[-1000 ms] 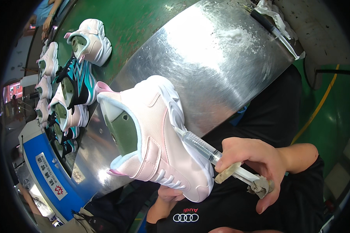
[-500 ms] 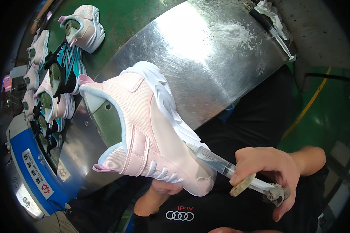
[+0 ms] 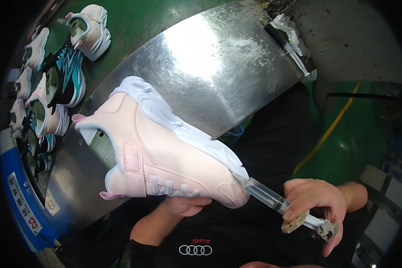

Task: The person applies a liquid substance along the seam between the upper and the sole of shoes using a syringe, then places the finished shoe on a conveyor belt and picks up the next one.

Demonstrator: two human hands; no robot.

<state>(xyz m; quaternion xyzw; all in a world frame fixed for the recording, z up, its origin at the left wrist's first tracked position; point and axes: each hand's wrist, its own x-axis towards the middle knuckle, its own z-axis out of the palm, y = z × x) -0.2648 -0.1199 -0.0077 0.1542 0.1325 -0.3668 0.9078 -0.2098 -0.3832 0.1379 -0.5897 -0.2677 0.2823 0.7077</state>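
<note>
A pale pink sneaker (image 3: pixel 174 147) with a white sole lies tilted on its side, its toe toward the lower right and a green last inside its collar. My left hand (image 3: pixel 185 206) grips it from below near the laces; most of those fingers are hidden under the shoe. In my right hand (image 3: pixel 317 203) is a clear syringe (image 3: pixel 265 195) with wrapped finger grips and plunger end. Its tip meets the seam between upper and sole near the toe. Whether any liquid comes out is too small to tell.
Under the shoe is a shiny metal work surface (image 3: pixel 210 94). Another syringe (image 3: pixel 286 49), black at one end, lies at its far right beside crumpled white tissue (image 3: pixel 295 33). Several sneakers stand at the left, including a black and teal one (image 3: pixel 71 76), above a blue machine panel (image 3: pixel 24 196).
The sneaker has swung lower at its toe and shifted left at its heel. The syringe tip has moved along the sole seam toward the toe. The whole view has shifted slightly.
</note>
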